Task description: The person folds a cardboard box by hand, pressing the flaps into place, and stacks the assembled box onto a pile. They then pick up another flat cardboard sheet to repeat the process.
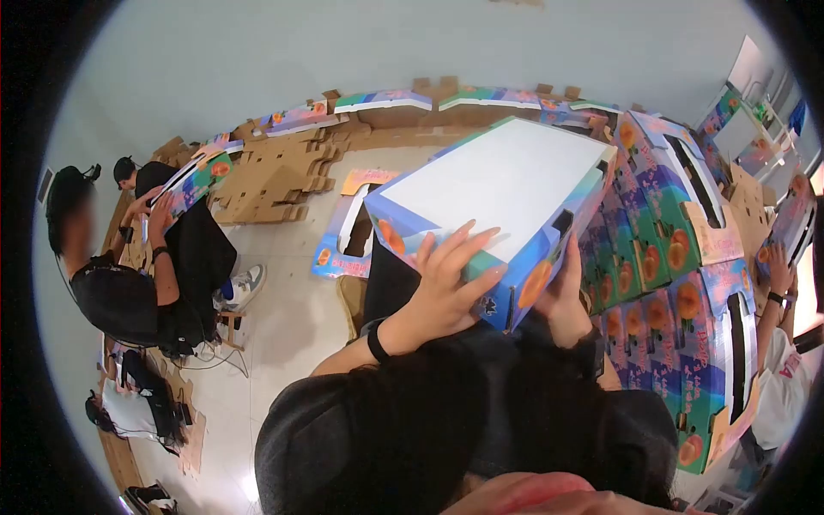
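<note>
A printed box (515, 184), blue, purple and green with orange fruit pictures, is held up in front of the person's dark clothing, its plain white face turned upward. Its long axis seems to run away from the person, slanting toward the far right, with a printed end and one corner pointing back at the body. The left hand (451, 279) has its fingers spread across the near edge and onto the white face; its thumb is hidden. The right hand (564, 296) bears against the right side near that corner, thumb upward; its other fingers are hidden, so I cannot tell how tight that grip is.

Close by on the right, upright rows of printed cartons (648, 313) crowd the space beside the right hand. To the left, an open-topped carton (332, 249) lies on the pale floor (283, 283), partly covered by the box's left corner. Farther off, a pile of flat brown cardboard (266, 176) spreads over the floor, and more printed cartons (382, 100) line the wall (412, 34). At far left a seated co-worker (120, 296) handles a similar carton; at far right another co-worker (783, 369) holds one too.
</note>
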A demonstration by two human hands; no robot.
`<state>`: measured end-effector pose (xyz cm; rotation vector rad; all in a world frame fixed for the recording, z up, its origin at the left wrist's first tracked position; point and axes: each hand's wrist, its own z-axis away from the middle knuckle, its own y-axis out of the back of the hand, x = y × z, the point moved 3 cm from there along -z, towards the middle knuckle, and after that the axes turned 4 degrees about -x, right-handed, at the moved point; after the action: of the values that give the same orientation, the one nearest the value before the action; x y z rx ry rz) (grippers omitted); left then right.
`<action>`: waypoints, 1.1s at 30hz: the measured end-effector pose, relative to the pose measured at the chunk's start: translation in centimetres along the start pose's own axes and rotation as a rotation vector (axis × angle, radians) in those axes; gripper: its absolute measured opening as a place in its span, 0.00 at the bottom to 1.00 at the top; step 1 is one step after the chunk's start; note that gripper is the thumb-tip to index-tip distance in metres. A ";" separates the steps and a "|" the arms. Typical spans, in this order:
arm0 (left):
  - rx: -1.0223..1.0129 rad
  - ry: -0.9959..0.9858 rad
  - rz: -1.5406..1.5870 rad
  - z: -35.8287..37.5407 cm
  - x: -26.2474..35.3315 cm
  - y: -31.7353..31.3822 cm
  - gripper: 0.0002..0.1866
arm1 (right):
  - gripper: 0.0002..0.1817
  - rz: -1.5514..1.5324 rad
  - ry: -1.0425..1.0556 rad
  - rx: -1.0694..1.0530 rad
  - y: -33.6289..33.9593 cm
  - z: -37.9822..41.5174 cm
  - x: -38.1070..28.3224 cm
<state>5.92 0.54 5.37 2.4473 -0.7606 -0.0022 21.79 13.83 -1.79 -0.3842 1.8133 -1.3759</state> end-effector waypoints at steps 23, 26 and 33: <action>-0.057 0.027 0.002 0.6 0.4 -0.2 0.44 | 0.43 0.355 -0.001 0.044 0.6 1.8 1.3; -0.019 0.028 0.035 0.6 0.5 -0.4 0.44 | 0.43 0.346 0.014 0.103 1.8 1.7 1.2; -0.052 0.013 0.046 0.7 0.4 -0.6 0.44 | 0.44 0.352 -0.029 0.114 1.8 1.8 1.0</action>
<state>6.51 0.37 4.54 2.3780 -0.8013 0.0121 22.92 12.62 -3.94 -0.0215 1.6736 -1.2113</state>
